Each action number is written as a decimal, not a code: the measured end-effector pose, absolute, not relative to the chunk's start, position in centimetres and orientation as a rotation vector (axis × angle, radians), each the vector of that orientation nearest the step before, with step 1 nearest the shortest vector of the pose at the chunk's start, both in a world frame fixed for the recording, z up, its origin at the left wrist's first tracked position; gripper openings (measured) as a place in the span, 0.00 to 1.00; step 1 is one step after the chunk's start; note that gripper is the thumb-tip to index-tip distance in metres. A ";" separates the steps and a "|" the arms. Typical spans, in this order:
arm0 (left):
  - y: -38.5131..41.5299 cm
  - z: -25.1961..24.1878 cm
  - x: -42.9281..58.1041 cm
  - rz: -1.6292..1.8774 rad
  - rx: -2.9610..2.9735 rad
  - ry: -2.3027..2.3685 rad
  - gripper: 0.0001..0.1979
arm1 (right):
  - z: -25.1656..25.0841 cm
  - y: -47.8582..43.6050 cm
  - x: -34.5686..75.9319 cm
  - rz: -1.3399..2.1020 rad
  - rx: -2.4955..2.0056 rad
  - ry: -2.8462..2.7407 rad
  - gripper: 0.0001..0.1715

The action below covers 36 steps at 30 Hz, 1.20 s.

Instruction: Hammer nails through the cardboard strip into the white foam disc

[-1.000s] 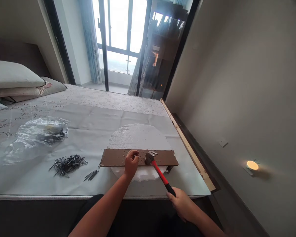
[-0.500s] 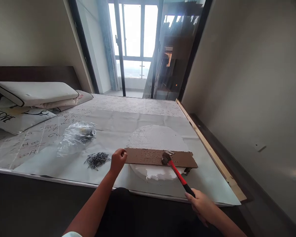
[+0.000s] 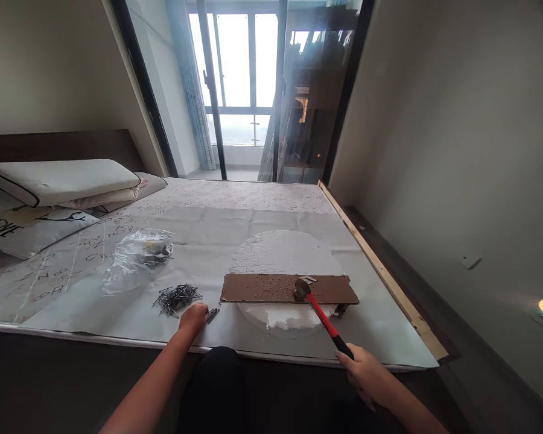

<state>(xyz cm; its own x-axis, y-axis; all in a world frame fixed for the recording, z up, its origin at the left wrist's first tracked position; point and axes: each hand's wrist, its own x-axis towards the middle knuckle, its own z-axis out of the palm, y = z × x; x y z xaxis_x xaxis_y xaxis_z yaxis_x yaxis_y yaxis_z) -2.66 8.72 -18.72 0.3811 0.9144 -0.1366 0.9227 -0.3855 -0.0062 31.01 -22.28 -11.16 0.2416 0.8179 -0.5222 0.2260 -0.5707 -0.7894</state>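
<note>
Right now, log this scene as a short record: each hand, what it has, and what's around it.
Left hand: beside a small bunch of nails; any grip unclear
Right hand: gripping a red-handled hammer
Hammer head: on a brown cardboard strip
Strip: lying across a white foam disc, with rows of small marks
Nearby: larger nail pile, clear plastic bag
Underneath: paper sheet spread on a mattress
</note>
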 end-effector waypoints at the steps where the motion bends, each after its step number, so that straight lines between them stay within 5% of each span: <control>1: 8.9 -18.7 -2.6 -0.187 2.554 1.697 0.10 | -11.0 -22.2 31.0 1.347 -1.942 -0.946 0.17; 8: 9.1 -15.3 -2.8 0.296 2.524 1.797 0.05 | -10.8 -22.6 30.9 1.333 -1.797 -0.907 0.20; 14: 4.7 -11.4 5.8 0.882 2.401 1.304 0.06 | -9.4 -23.7 31.5 1.250 -1.772 -0.822 0.22; 22: -0.7 -13.2 20.7 0.886 2.261 0.876 0.07 | -9.0 -24.5 31.9 1.226 -1.752 -0.774 0.19; 36: 0.6 -15.2 22.5 0.856 2.307 0.869 0.07 | -7.1 -24.8 32.3 1.267 -1.735 -0.787 0.19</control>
<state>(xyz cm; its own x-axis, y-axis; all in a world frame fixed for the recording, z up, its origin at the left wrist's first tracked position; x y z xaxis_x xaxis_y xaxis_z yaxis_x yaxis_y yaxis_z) 22.54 0.57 -15.19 0.5936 0.7143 0.3708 0.3817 -0.6555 0.6516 32.27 -24.84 -7.14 0.2960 0.8497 -0.4363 0.0146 -0.4608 -0.8874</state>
